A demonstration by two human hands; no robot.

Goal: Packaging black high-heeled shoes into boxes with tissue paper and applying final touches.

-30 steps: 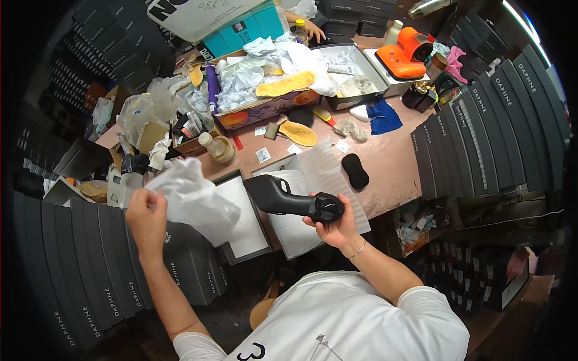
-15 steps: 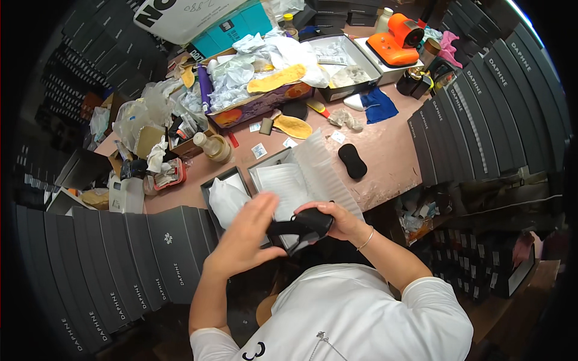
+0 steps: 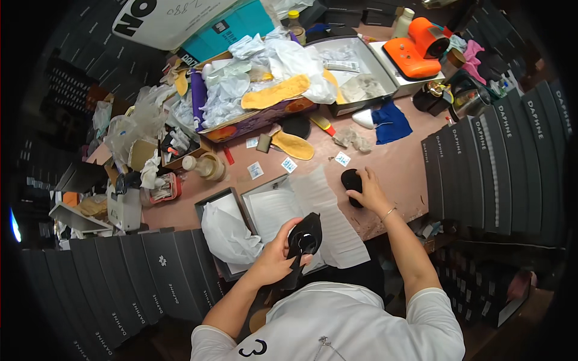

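Observation:
My left hand [image 3: 274, 259] is closed round a black shoe [image 3: 306, 239], held tilted above the open shoe box in front of my body. A dark strap-like part hangs below it. Out to the right, my right hand [image 3: 374, 195] has its thumb and fingers round a black peanut-shaped pad [image 3: 350, 186] on the pink table. Under the shoe, the grey shoe box [image 3: 236, 204] holds a bundle of white tissue paper [image 3: 227, 234] on its left side. A ribbed white foam sheet [image 3: 337, 231] spreads from the box over its right edge.
Stacked dark shoe boxes rise at the left [image 3: 150, 265] and right [image 3: 481, 168]. Farther back are a paper-filled carton [image 3: 259, 114], a yellow insole [image 3: 293, 145], a brush [image 3: 323, 125], a blue cloth [image 3: 392, 122] and an orange machine [image 3: 415, 51]. A glass bottle [image 3: 208, 166] stands left.
My right hand has left the shoe and moved right to the black pad. My left hand, earlier blurred beside the shoe, now holds it alone.

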